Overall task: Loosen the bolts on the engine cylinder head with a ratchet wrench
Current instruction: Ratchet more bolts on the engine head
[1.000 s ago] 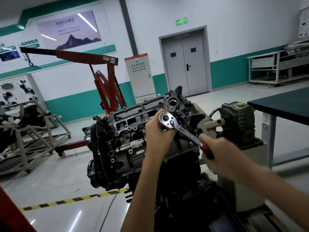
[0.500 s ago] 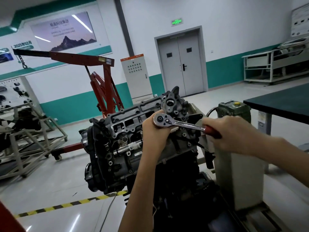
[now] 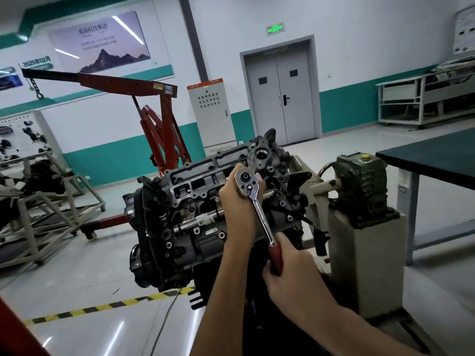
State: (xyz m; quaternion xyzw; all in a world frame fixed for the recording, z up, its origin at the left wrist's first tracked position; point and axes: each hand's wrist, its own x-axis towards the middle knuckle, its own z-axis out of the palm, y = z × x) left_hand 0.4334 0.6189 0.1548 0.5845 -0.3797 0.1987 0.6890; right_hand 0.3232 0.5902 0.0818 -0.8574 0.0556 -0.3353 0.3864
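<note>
"2025年02月" on the wall banner (image 3: pixel 36 62); green door sign (image 3: pixel 275 28) illegible

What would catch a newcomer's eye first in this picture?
The dark engine fills the middle, with a shiny ratchet wrench angled across it. The left hand holds the wrench head, and the right hand grips its red handle. Behind, left of centre, stands a red crane.

Ratchet wrench (image 3: pixel 257 206) polished chrome w/ glossy red grip, cylinder head (image 3: pixel 205 201) dull grey cast metal, floor (image 3: pixel 77 278) glossy.
</note>
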